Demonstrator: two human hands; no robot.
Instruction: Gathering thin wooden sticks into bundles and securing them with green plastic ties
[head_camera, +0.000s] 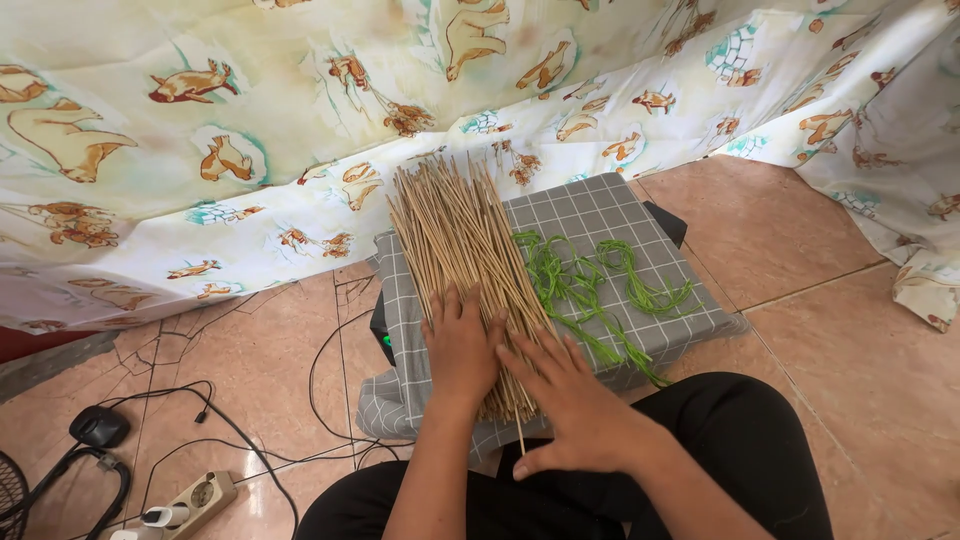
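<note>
- Pressing flat, the left hand (462, 345) lay open, palm down, on the near end of a bundle of thin tan sticks (465, 250); it gripped nothing.
- Beside it, the right hand (575, 400) spread its fingers open over the bundle's near right edge, touching the sticks; nothing was clasped.
- The sticks fanned away from both hands across a grey checked cloth (600, 215); green strings (590, 285) lay just right of the hands.
</note>
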